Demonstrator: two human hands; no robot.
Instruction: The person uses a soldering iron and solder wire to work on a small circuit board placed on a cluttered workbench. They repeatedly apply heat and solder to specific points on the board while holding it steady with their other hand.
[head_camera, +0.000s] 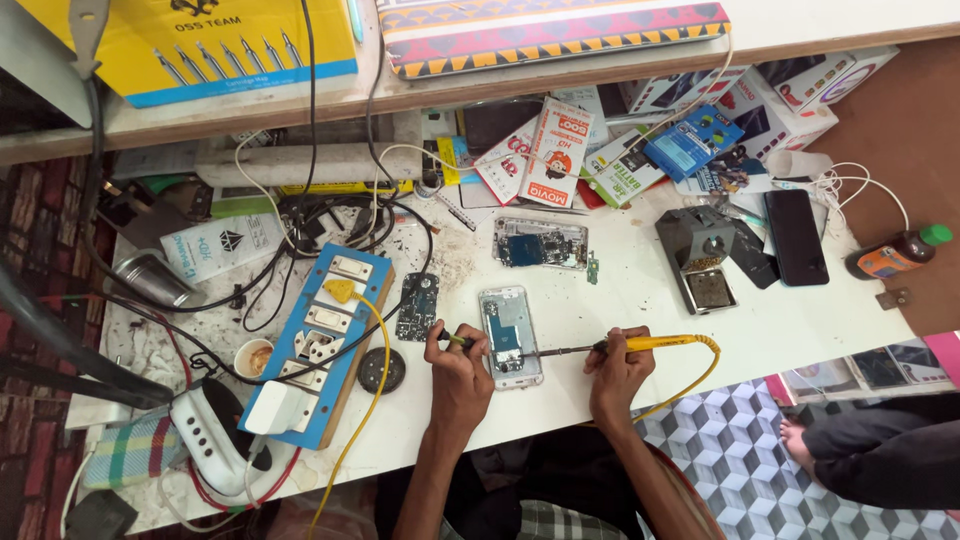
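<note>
The soldering iron tip's contact with the opened phone is too small to tell; the left hand hides most of its tool; the yellow box is cut off at the top edge.

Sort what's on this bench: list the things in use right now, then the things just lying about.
In use:
- right hand holding the yellow soldering iron
- left hand holding a thin tool
- opened phone under both

Lying about:
- second opened phone
- loose circuit board
- black phone
- blue switch board
- small brown bottle
</note>
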